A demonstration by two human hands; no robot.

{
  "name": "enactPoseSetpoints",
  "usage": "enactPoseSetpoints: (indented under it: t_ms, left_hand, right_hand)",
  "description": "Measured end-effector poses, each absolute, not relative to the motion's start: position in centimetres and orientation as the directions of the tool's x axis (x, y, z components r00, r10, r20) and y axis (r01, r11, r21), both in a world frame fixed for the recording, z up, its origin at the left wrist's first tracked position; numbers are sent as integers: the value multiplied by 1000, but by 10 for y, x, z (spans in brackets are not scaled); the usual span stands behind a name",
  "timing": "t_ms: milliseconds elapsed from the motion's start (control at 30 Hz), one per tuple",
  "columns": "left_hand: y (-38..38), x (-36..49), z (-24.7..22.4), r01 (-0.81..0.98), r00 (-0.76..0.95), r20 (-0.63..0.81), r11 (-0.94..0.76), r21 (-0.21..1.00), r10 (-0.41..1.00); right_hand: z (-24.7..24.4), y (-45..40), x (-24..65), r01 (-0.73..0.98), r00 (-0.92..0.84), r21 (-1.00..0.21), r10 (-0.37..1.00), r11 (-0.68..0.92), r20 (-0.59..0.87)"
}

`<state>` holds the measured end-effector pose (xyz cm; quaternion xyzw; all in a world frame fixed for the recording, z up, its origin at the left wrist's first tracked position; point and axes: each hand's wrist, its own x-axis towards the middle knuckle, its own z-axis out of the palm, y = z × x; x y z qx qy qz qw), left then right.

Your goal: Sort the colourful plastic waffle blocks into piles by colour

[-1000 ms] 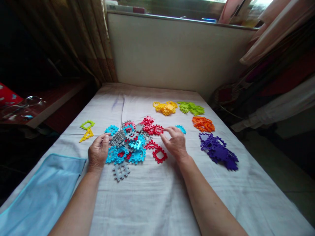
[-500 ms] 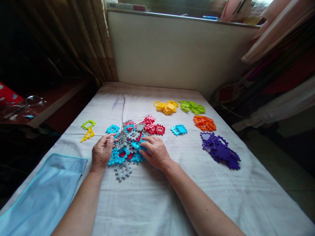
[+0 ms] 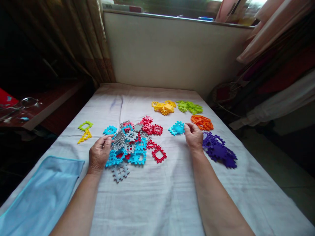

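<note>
A mixed heap of notched plastic interlocking tiles in blue, grey and red [image 3: 137,155] lies left of the middle of the cloth. At its left side is my left hand [image 3: 99,154], its curled fingers closed at the edge of a tilted grey window tile [image 3: 119,141]; the fingertips are partly hidden. My right hand [image 3: 194,137] is over a small group of blue tiles [image 3: 173,130] to the right. Its thumb and fingers pinch the edge of a blue tile [image 3: 180,125]. Two red frame tiles [image 3: 159,155] lie at the heap's right edge.
Sorted piles of yellow [image 3: 164,108], lime green [image 3: 189,107], orange [image 3: 202,123] and purple tiles [image 3: 220,150] lie farther right. A green tile [image 3: 85,126] and a yellow triangular tile [image 3: 85,136] sit at left. A light blue cloth [image 3: 44,190] covers the near left corner.
My right hand has moved from the mixed heap rightward to the blue group, uncovering red and blue tiles. My left hand has stayed at the heap. The view has shifted slightly.
</note>
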<state>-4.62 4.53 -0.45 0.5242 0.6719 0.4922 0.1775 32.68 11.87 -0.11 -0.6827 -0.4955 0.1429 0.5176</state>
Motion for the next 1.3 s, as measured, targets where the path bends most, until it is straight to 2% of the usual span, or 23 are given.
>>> enactPoseSetpoints:
  t_ms: [100,333,467,567,667,767,900,967,1100,1300]
  left_hand:
    - [45,-45,-2,550,-398,294,-31,835,869]
    - [44,-42,5,610,-429,339,-9,792,837]
    - [42,-41,9,608,-457,363,-13,794,812]
    - [42,-39,8,578,-482,377,-36,815,791]
    - [42,-33,11,518,-518,385,-77,852,764]
    - [40,-20,19,484,-524,399,-123,867,752]
    - [35,2,31,465,-502,410,-162,870,761]
    - [32,12,36,452,-477,415,-189,872,775]
    - [28,25,39,402,-436,407,-230,886,803]
    - [26,31,40,361,-398,361,-217,907,843]
  right_hand:
    - [-16,125,345,521,542,-849,801,-83,255]
    - [-20,126,346,527,572,-836,792,-156,213]
    - [-13,123,344,589,583,-790,768,-172,267]
    - [-4,119,334,641,531,-760,778,-110,336]
    - [9,112,311,678,381,-733,828,52,412]
    - [24,98,277,642,113,-715,889,275,444]
    - [40,70,229,491,-358,-709,859,506,365]
    - [43,56,211,451,-495,-711,814,540,304]
    - [43,40,191,441,-577,-730,788,522,215]
    - [46,41,188,404,-576,-791,799,460,171]
